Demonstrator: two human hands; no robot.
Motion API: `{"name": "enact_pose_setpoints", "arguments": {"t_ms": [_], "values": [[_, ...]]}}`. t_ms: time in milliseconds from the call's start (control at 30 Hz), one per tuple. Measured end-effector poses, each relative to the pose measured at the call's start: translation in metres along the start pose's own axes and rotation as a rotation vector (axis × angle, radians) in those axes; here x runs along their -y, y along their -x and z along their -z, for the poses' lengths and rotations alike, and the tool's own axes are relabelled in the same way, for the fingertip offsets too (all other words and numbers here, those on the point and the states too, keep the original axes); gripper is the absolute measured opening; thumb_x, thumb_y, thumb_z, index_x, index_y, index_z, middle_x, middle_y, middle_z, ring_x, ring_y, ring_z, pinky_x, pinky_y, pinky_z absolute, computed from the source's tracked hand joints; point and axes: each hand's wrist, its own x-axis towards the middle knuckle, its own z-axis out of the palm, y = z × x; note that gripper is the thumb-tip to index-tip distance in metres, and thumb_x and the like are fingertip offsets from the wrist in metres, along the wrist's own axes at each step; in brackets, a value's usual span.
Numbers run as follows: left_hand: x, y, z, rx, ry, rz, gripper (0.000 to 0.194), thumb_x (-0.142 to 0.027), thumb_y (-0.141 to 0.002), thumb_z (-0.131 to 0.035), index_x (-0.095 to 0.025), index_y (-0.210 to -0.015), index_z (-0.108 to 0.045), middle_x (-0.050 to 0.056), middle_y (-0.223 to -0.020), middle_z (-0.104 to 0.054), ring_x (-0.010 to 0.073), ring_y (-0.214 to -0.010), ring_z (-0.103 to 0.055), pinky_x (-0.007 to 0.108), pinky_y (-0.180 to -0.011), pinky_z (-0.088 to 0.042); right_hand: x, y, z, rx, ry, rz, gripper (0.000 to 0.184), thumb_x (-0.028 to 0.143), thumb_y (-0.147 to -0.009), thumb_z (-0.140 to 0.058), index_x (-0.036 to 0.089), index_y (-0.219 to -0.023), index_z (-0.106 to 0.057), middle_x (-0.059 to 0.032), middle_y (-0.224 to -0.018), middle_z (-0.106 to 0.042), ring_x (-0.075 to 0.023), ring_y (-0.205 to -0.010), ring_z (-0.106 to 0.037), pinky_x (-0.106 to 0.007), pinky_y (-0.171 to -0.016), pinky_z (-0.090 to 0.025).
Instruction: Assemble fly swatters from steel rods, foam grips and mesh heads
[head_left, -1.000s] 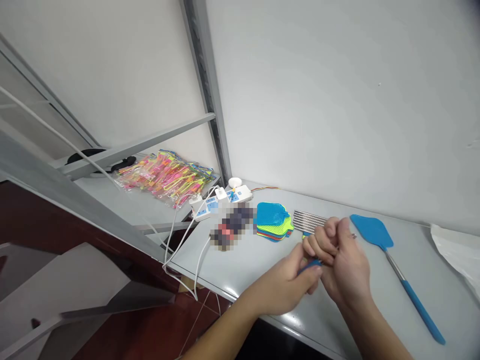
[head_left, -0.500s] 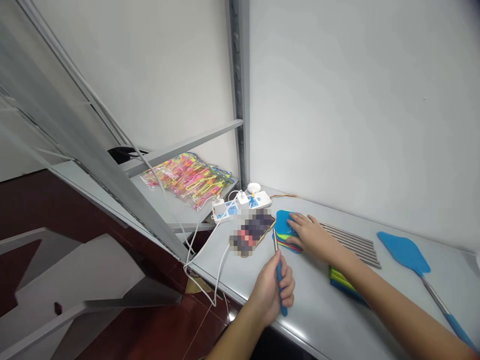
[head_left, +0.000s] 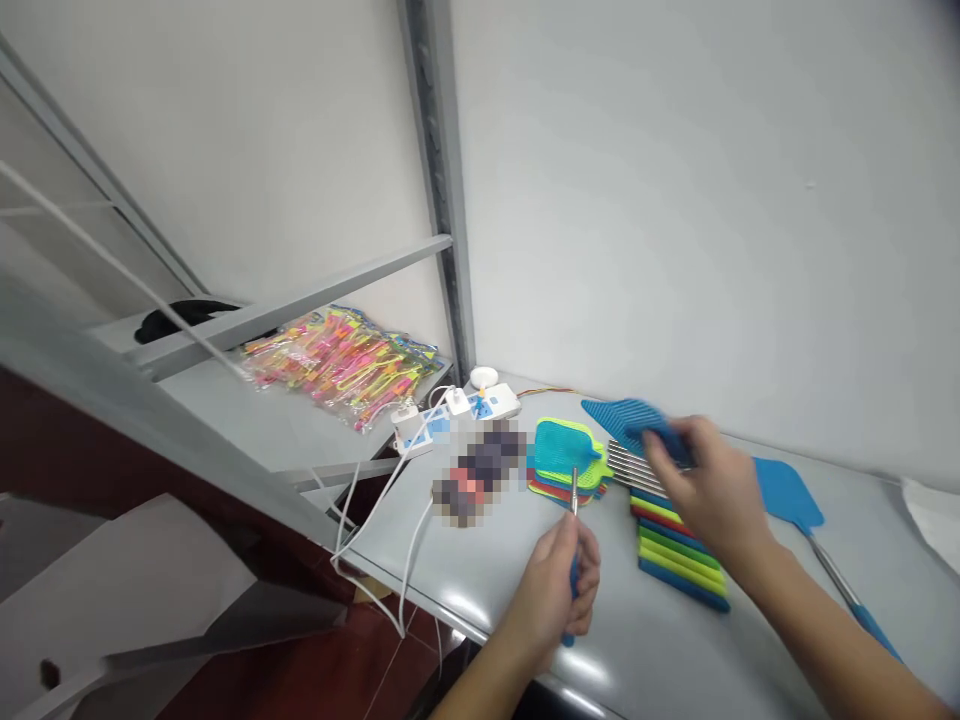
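Note:
My left hand (head_left: 561,585) is wrapped round the blue grip of a metal rod (head_left: 575,490), which points up and away. In my right hand (head_left: 712,480) is a blue fly swatter head (head_left: 626,420), raised over the shelf and blurred by motion. Below and left of it lies a stack of mesh fly swatter heads (head_left: 566,450), blue-green on top with yellow-green and red beneath. Beside that stack, metal rods (head_left: 637,468) lie in a row, partly behind my right hand. Their coloured grips (head_left: 679,560) are blue, yellow, green and red.
A blue fly swatter (head_left: 787,490) lies at the right of the grey shelf (head_left: 480,560). Further left are a pixelated item (head_left: 480,475), a power strip (head_left: 457,415) with plugs and white cables, and clear bags of colourful items (head_left: 345,365). A metal upright (head_left: 442,180) stands at the corner.
My right hand has lifted a blue swatter head off the stack and moved right with it. My left hand still holds the rod. The view has shifted slightly.

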Motion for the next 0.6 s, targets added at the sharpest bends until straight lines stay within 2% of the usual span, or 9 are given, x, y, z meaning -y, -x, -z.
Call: {"name": "enact_pose_setpoints", "arguments": {"t_ms": [100,200,300,400,600], "values": [[0.003,-0.001,-0.022,0.121,-0.118,-0.042,0.04,-0.059,-0.093,-0.038,-0.021,-0.093,-0.05,-0.008,-0.059,-0.036,0.0041,-0.036,-0.019,0.017,-0.032,-0.014,0.006,0.006,0.031,-0.139,-0.492,-0.352,0.021,0.04,-0.084,-0.064,0.024,-0.091,-0.052,0.0007,-0.071,-0.063,-0.0158,-0.057,-0.058,-0.027,-0.049,-0.046],[0.006,-0.002,-0.043,0.199,-0.233,-0.047,0.035,-0.053,-0.095,-0.038,-0.02,-0.099,-0.051,-0.008,-0.063,-0.036,0.0043,-0.04,-0.021,0.017,-0.034,-0.017,0.008,0.02,0.047,-0.234,-0.879,-0.48,0.023,0.037,-0.084,-0.066,0.024,-0.098,-0.053,-0.0028,-0.091,-0.068,-0.0181,-0.078,-0.065,-0.029,-0.061,-0.054],[0.012,-0.004,-0.06,0.25,-0.333,-0.057,0.034,-0.05,-0.097,-0.037,-0.019,-0.101,-0.052,-0.007,-0.063,-0.036,0.0051,-0.044,-0.024,0.017,-0.038,-0.019,0.007,0.032,0.056,-0.38,-1.012,-0.451,0.017,0.032,-0.087,-0.063,0.024,-0.1,-0.055,-0.0041,-0.106,-0.067,-0.0186,-0.099,-0.064,-0.031,-0.076,-0.055],[0.018,-0.005,-0.072,0.288,-0.405,-0.053,0.036,-0.049,-0.097,-0.037,-0.018,-0.103,-0.053,-0.006,-0.063,-0.036,0.0055,-0.047,-0.026,0.018,-0.042,-0.019,0.005,0.038,0.066,-0.48,-1.052,-0.4,0.013,0.03,-0.091,-0.058,0.025,-0.102,-0.054,-0.0036,-0.108,-0.067,-0.0189,-0.103,-0.064,-0.034,-0.083,-0.054],[0.025,-0.004,-0.086,0.299,-0.458,-0.049,0.038,-0.05,-0.098,-0.036,-0.018,-0.105,-0.054,-0.006,-0.063,-0.037,0.0055,-0.048,-0.026,0.019,-0.043,-0.018,0.007,0.046,0.08,-0.468,-1.05,-0.349,0.012,0.027,-0.092,-0.055,0.028,-0.104,-0.054,-0.0034,-0.116,-0.064,-0.02,-0.112,-0.061,-0.036,-0.089,-0.053]]}}
